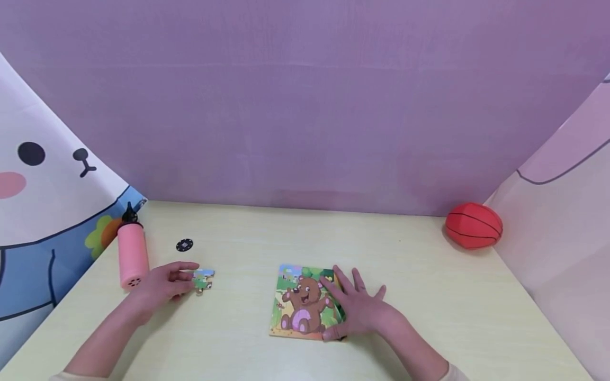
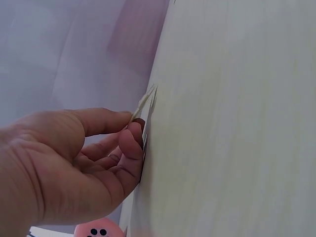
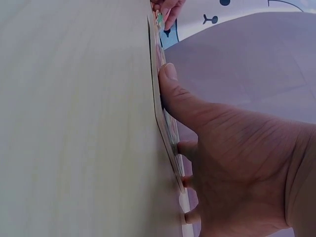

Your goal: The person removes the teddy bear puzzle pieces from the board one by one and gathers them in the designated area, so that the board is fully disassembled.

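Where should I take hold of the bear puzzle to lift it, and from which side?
Probably by the bear puzzle's left edge, coming in low from the left and pinching across its thickness. It looks thin and lies about flat on the table; that edge is uncovered, while the right hand spreads over the right edge.

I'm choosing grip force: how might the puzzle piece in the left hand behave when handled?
The puzzle piece is probably stiff: it shows no droop in the left hand. Likely light, too: small, and thin edge-on in the left wrist view. Pushed, it would probably slide rather than roll, given its flat shape.
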`<state>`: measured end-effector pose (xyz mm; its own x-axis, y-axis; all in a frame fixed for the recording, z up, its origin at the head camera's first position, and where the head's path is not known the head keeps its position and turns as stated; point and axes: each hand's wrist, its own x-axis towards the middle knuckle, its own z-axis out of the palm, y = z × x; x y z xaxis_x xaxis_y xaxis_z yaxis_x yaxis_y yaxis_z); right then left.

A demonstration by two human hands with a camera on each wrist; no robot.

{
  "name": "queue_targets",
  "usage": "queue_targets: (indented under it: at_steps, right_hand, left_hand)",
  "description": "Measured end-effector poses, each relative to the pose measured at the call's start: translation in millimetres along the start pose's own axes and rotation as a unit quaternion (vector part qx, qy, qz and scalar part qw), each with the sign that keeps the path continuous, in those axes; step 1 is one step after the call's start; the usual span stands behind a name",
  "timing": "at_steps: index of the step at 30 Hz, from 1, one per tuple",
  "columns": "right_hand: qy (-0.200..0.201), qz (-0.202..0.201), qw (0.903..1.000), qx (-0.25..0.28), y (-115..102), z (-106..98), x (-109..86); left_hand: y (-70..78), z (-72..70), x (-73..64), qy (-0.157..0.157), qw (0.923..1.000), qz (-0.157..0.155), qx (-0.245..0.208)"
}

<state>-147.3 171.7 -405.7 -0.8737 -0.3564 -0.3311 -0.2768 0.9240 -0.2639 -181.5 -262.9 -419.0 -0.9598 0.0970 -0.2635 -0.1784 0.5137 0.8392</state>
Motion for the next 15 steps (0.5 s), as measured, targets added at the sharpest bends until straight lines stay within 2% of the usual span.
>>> queue_targets:
  at_steps: [8, 15]
  right_hand:
    - [0.009, -0.020, 0.9997, 0.008, 6, 6, 2.2]
    - [0.065, -0.065, 0.9955, 0.026, 17, 19, 0.6]
  left_hand:
    - [-0.6, -1.6, -0.3, 0.007, 0.9998, -0.018, 0.010]
    - [-3.0, 0.4, 0.6, 0.007, 0.9999, -0.012, -0.009]
